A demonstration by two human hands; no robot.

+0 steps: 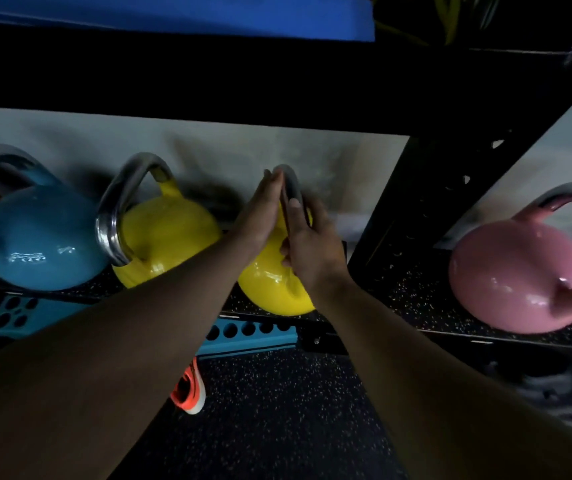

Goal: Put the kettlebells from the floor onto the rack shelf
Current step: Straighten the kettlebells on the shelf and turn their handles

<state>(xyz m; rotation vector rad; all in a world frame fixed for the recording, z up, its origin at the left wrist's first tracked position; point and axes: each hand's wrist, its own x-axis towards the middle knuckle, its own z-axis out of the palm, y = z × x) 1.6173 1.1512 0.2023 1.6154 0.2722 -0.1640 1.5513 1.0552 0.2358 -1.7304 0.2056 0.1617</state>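
Note:
A yellow kettlebell (270,289) stands on the speckled rack shelf (412,292), its steel handle (292,183) pointing up. My right hand (312,251) is wrapped around that handle from the right, thumb on top. My left hand (260,216) lies flat against the handle's left side with straight fingers, gripping nothing. On the same shelf to the left stand a second yellow kettlebell (170,233) and a blue kettlebell (38,237). A pink kettlebell (506,275) sits in the bay to the right.
A black upper shelf beam (208,81) hangs low over the kettlebells, with a blue mat (173,15) on it. A black rack upright (433,202) separates the bays. Below are a teal perforated beam (250,336), an orange shoe (191,389) and speckled floor (277,427).

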